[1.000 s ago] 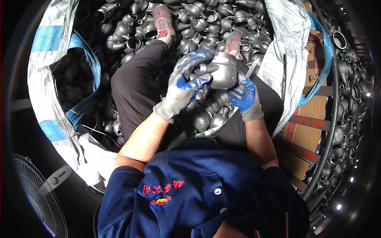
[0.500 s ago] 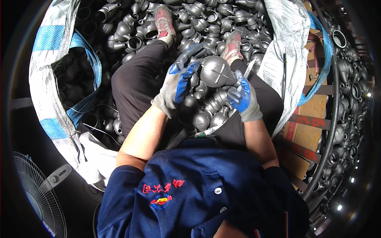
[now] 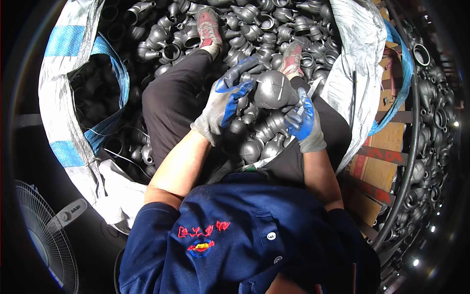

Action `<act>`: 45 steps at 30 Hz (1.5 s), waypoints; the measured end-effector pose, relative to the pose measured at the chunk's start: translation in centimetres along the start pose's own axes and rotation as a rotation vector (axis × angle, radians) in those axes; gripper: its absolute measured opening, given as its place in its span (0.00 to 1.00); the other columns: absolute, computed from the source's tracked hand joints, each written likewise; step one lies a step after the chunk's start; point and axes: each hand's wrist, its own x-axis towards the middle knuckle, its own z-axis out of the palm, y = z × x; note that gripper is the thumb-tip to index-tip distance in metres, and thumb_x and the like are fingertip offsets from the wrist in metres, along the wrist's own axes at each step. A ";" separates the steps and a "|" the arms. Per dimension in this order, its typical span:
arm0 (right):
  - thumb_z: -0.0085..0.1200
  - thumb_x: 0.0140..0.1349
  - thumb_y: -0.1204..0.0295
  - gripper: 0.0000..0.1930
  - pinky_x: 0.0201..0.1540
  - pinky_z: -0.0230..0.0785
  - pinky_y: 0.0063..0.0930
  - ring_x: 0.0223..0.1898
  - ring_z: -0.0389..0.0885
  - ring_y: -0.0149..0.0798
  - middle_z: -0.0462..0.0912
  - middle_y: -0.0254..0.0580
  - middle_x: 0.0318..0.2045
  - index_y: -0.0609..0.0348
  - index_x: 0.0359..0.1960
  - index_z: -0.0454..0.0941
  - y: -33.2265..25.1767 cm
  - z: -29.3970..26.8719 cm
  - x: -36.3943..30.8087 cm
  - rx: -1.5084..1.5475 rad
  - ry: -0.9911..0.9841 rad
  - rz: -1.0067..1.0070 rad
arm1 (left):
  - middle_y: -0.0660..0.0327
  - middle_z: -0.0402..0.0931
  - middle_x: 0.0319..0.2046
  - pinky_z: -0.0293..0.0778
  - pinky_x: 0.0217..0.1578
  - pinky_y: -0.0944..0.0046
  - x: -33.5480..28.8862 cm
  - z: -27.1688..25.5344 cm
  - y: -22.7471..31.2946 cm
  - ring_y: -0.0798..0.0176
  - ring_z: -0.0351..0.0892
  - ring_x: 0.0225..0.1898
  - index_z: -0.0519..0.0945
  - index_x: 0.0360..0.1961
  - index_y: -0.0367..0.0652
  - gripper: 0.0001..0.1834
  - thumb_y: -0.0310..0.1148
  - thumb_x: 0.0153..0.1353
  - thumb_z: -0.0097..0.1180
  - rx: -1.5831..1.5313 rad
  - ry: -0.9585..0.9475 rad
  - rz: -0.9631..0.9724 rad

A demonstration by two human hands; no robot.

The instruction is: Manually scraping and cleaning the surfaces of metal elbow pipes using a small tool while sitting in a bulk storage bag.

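Note:
Between my hands, above my lap, is a round dark grey metal casting (image 3: 272,90) with a raised line on its face and narrower ends. My left hand (image 3: 226,98), in a grey glove with a blue coated palm, grips its left end, fingers curled behind. At the opposite end, the gloved fingers of my right hand (image 3: 304,122) close round the narrow neck. A pale flat strip (image 3: 314,84) shows by the right fingertips; I cannot tell if that hand holds it too. Similar castings (image 3: 250,150) lie just below, between my legs.
I sit within a large white woven sack (image 3: 55,105) with blue straps, feet among piled castings (image 3: 252,32). A fan (image 3: 46,240) stands at lower left. Cardboard (image 3: 379,169) and a dark curved rail (image 3: 413,147) border the right, with more castings (image 3: 433,112) beyond.
The casting has turned in my hands: the raised cross on its face now shows as a line farther right. Both hands keep hold, and the whole view has shifted slightly.

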 end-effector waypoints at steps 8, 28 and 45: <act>0.35 0.70 0.59 0.13 0.10 0.54 0.18 0.11 0.65 0.29 0.78 0.62 0.29 0.43 0.50 0.69 0.1 1.2 -0.2 0.063 0.003 -0.067 | 0.59 0.75 0.50 0.68 0.50 0.69 0.2 -0.9 -2.0 0.69 0.72 0.50 0.66 0.59 0.35 0.26 0.34 0.62 0.55 -0.053 0.087 -0.048; 0.46 0.65 0.63 0.15 0.11 0.50 0.14 0.11 0.61 0.21 0.79 0.47 0.23 0.61 0.47 0.72 1.2 4.7 -1.9 -0.432 0.303 -0.199 | 0.72 0.68 0.26 0.67 0.31 0.78 0.8 -0.2 -4.7 0.80 0.66 0.28 0.70 0.54 0.37 0.22 0.33 0.60 0.58 -0.053 0.385 -0.213; 0.61 0.56 0.71 0.17 0.43 0.71 0.24 0.38 0.77 0.25 0.83 0.38 0.36 0.63 0.46 0.77 -2.7 7.8 -2.9 -1.091 -0.048 -0.541 | 0.57 0.76 0.40 0.68 0.48 0.61 -0.8 1.9 -1.3 0.57 0.73 0.46 0.75 0.45 0.41 0.17 0.37 0.57 0.49 0.465 -0.184 -0.033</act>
